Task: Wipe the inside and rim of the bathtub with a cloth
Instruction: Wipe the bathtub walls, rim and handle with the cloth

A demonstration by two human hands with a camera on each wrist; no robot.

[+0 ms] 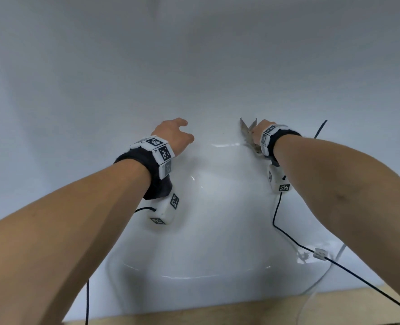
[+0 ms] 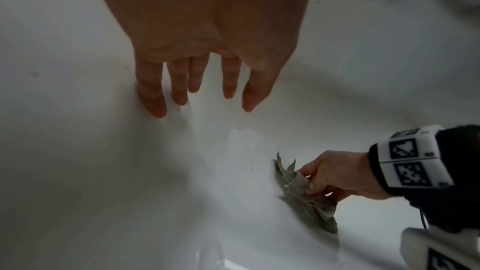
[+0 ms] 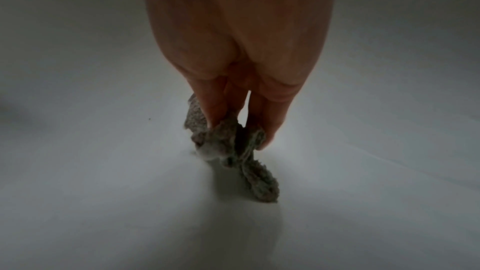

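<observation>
Right hand (image 1: 259,129): fingers (image 3: 270,114) pinch a crumpled grey-brown cloth (image 2: 306,194); the cloth hangs from the fingertips, its lower end touching the white bathtub (image 1: 194,78) surface. Left hand (image 1: 174,134): fingers (image 2: 152,89) straight and spread, holding nothing; the fingertips lie at or near the tub wall, contact not determinable. The cloth sits at 3 o'clock of the left hand, apart from it. Open white surface extends toward 12 o'clock. Black cables (image 1: 285,233) trail from both wristbands toward 6 o'clock, across the near rim.
</observation>
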